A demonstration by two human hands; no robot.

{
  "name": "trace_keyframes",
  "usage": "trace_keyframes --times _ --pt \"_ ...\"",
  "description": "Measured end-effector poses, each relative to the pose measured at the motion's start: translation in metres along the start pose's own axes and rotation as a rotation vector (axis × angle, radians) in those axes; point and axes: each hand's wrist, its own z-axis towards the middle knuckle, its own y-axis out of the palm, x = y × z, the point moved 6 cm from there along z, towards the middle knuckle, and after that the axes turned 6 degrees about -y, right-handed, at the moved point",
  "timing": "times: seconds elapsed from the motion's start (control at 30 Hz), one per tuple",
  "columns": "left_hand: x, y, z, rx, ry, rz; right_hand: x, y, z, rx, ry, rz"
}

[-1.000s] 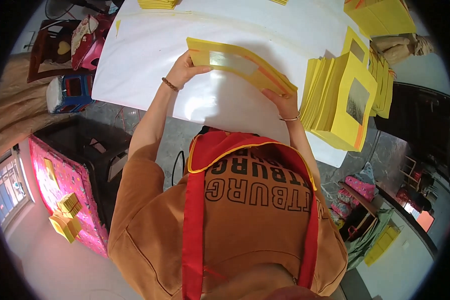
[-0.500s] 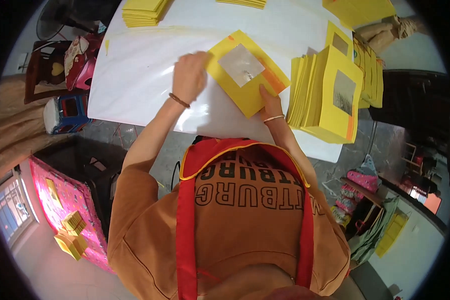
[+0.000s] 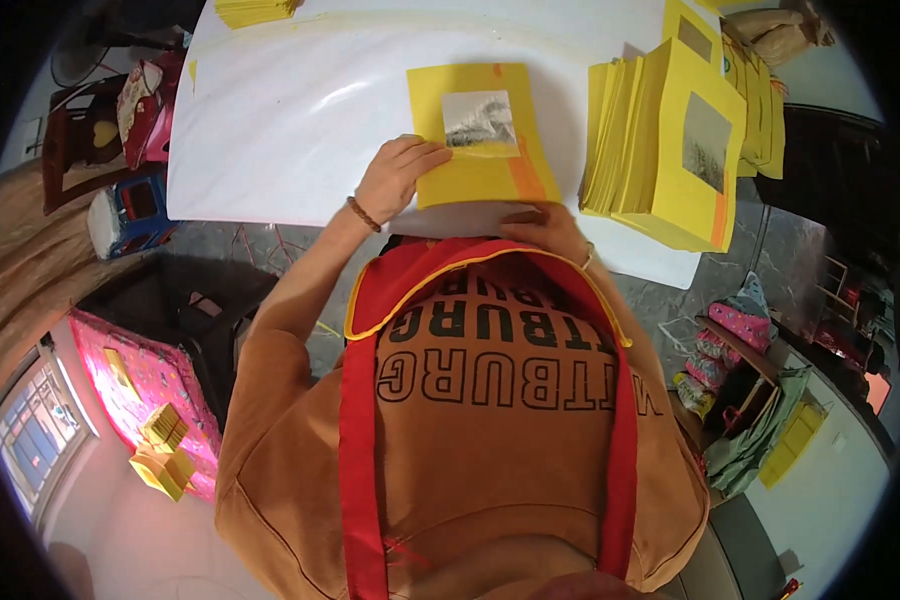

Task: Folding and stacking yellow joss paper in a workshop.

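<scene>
A flat yellow paper bag [image 3: 475, 180] with a see-through window and an orange stripe lies before me on the white table. Its near edge seems slightly raised, with shadow beneath. My left hand [image 3: 400, 178] is closed on the bag's left side, fingertips on top beside the window; the thumb is hidden. At the near right edge, my right hand [image 3: 552, 232] has its fingers stretched leftward, just below the bag's border. Whether they touch the paper is hard to tell in the shade.
A thick row of similar yellow bags [image 3: 660, 150] stands upright at the table's right side. Another yellow stack [image 3: 255, 10] lies at the far left of the white table [image 3: 270, 150]. Beyond the left edge is a blue-and-white container [image 3: 135, 222]; a black bin-like box [image 3: 190, 290] sits below.
The yellow bag has turned from slanted to nearly straight. My left hand has moved down onto its left side; my right hand has shifted from gripping its corner to the near edge.
</scene>
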Motion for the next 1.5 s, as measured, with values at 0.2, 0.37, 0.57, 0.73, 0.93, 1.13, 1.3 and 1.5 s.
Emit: trace_keyframes --times 0.2,0.37,0.57,0.73,0.93,1.13,1.3,1.5 --pt "0.000 -0.010 -0.017 -0.202 0.004 -0.115 -0.020 -0.023 0.006 0.279 -0.614 -0.848" --pt "-0.002 -0.009 -0.018 -0.246 -0.073 -0.164 -0.013 -0.012 0.015 0.126 -0.661 -0.787" --pt "-0.018 -0.003 -0.007 -0.292 -0.600 -0.194 0.007 -0.025 0.027 0.370 -0.130 -0.551" --pt "-0.030 0.002 0.003 -0.116 -0.794 -0.228 0.008 -0.032 0.037 0.542 -0.022 -0.450" --pt "-0.033 0.004 0.014 -0.172 -0.864 -0.173 -0.003 -0.032 0.040 0.626 0.060 -0.462" --pt "-0.045 0.012 0.016 -0.175 -0.842 -0.107 0.000 -0.032 0.043 0.666 0.099 -0.636" --pt "-0.046 0.011 0.019 -0.150 -0.868 -0.109 -0.009 -0.029 0.040 0.736 0.102 -0.731" --pt "-0.051 0.011 0.020 -0.110 -0.864 -0.188 -0.012 -0.029 0.042 0.723 0.140 -0.730"
